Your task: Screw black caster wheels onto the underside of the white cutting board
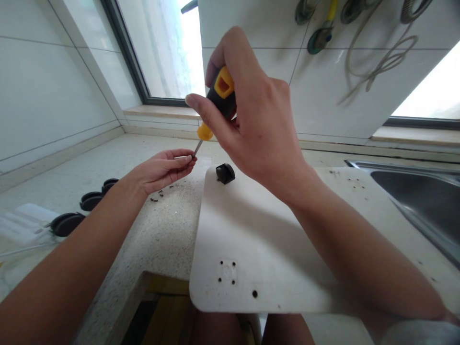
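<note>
My right hand [257, 110] is closed round the black and yellow handle of a screwdriver [204, 132], its shaft slanting down to the left. At the shaft's tip, my left hand [167, 167] pinches a tiny dark piece, probably a screw; the fingers cover most of it. Below and between the hands, a black caster wheel [225, 173] stands on the far left corner of a white board [247, 230]. Near the board's front left corner is a square patch with several dark holes. Several small dark screws [154, 200] lie on the counter under my left hand.
Several black casters [67, 224] lie on the speckled counter [168, 239] at the left, by a white plastic item [27, 220]. A steel sink [420, 201] is at the right. Behind stands a tiled wall with valves [319, 40] and a loose cable [388, 62].
</note>
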A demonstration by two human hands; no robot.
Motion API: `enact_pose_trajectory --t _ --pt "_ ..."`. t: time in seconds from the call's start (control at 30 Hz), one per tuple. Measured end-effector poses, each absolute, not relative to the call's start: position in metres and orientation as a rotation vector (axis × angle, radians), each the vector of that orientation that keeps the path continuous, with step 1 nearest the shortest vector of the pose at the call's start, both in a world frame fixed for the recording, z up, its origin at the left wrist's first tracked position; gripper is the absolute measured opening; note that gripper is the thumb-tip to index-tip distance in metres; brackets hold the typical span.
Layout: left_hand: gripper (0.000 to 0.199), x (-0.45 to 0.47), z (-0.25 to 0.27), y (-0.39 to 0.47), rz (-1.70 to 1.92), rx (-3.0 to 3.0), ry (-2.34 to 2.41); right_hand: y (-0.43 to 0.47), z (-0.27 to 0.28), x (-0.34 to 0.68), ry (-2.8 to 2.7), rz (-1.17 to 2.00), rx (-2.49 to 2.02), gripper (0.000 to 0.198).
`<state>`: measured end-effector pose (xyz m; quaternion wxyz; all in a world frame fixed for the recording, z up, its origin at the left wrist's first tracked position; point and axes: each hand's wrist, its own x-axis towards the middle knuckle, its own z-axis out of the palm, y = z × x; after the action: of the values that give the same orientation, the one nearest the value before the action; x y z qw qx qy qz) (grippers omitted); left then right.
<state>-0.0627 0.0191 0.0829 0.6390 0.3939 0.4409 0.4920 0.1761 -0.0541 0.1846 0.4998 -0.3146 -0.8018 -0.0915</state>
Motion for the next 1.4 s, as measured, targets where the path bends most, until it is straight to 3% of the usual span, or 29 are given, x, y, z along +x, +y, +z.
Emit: enact_pose_trajectory --t 0.33,0.57,0.93,1.23,1.4 --pt "0.029 -0.056 0.085 0.020 1.323 0.829 0.866 -0.051 0.187 0.180 -1.782 -0.381 -0.886 0.021" --pt "0.035 -0.052 0.086 0.019 1.395 0.803 0.782 -0.049 0.186 0.180 -1.699 -0.452 -0.870 0.035" --pt "0.031 -0.043 0.088 0.015 1.496 0.877 0.791 -0.046 0.189 0.187 -1.700 -0.367 -0.764 0.036" --pt "0.022 -0.039 0.082 0.014 1.498 0.994 0.831 -0.045 0.188 0.188 -1.683 -0.421 -0.752 0.028" --pt "0.038 -0.033 0.071 0.013 1.396 1.209 0.830 -0.047 0.191 0.192 -1.618 -0.464 -0.718 0.018"
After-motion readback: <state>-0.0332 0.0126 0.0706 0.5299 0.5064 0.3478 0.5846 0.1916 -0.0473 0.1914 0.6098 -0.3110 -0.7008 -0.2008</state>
